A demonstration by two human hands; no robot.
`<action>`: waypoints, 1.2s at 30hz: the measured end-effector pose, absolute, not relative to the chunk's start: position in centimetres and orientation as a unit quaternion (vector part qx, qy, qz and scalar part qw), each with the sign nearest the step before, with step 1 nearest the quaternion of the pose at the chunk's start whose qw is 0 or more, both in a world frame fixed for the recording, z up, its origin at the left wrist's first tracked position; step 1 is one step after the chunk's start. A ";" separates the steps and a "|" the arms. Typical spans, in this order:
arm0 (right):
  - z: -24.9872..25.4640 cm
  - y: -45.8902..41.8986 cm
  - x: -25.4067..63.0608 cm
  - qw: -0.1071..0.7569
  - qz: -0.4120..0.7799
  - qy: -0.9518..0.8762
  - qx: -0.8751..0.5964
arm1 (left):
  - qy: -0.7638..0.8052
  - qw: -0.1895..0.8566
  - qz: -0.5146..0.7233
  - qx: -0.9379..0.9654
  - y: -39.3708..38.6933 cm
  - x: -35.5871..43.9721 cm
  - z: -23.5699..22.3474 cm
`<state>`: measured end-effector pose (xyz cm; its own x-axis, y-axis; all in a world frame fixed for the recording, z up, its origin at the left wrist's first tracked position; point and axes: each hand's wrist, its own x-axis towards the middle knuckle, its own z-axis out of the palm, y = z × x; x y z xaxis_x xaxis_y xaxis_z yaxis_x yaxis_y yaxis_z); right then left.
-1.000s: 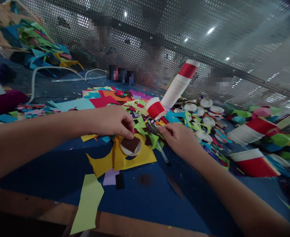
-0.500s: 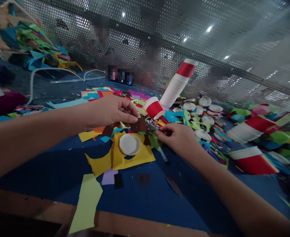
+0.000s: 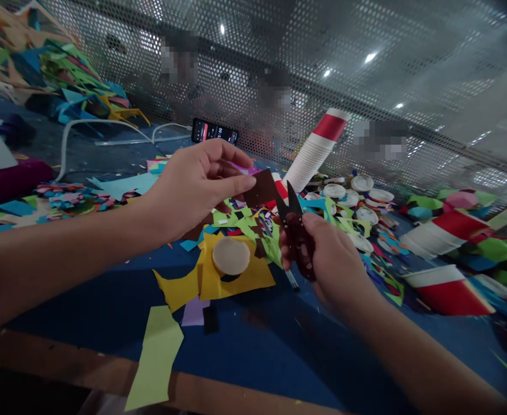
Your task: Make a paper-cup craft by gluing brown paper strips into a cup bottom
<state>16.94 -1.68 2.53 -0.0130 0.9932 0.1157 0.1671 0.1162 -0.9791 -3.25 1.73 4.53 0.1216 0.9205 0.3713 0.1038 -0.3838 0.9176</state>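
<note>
Between thumb and fingers, my left hand [image 3: 201, 187] pinches a small brown paper piece [image 3: 261, 189], raised above the table. My right hand [image 3: 329, 253] grips a pair of dark scissors [image 3: 295, 230], blades parted and pointing up beside the paper's right edge. Below the hands, a round pale disc [image 3: 231, 256] rests on yellow paper [image 3: 257, 280]. A pen [image 3: 291, 279] lies partly hidden behind the right hand. Green scraps [image 3: 245, 220] are scattered under both hands.
A tilted stack of paper cups [image 3: 311, 151] stands at the back, with round lids [image 3: 361, 183] and more red-and-white cups [image 3: 452, 291] to the right. A phone [image 3: 214, 132] leans against the perforated metal panel [image 3: 245, 69]. Light green paper [image 3: 154, 357] overhangs the front edge.
My left hand has lifted the brown paper up and to the right. My right hand has brought the scissors up off the table, with their blades now spread near the paper.
</note>
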 end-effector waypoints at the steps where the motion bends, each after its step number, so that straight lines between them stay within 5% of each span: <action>1: 2.5 -2.1 16.7 0.480 0.441 -0.578 -0.491 | 0.400 0.376 0.534 0.643 1.6 -3.2 4.6; 36: 1.6 -3.0 16.8 0.510 0.438 -0.615 -0.412 | 0.328 0.444 0.508 0.661 0.3 -2.6 5.0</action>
